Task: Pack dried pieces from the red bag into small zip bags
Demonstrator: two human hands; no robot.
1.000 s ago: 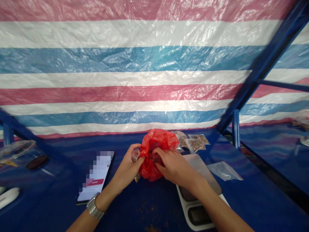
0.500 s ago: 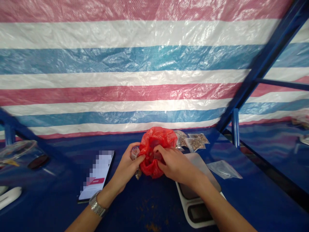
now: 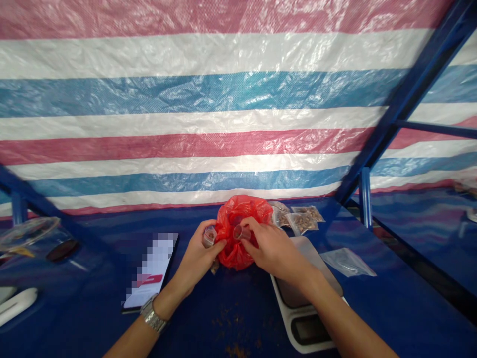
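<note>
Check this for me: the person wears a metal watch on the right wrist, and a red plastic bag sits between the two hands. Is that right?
No: the metal watch is on the left wrist, not the right, as the head view shows. The rest stands: the red plastic bag sits between the left hand and the right hand.

landmark: red bag (image 3: 233, 258) | behind-right: sachets (image 3: 300, 219) block, touching | front-right: scale (image 3: 301, 318) blocks | left: phone (image 3: 151, 271) blocks, near | front: passage over blue table (image 3: 242, 303), between phone and scale
</note>
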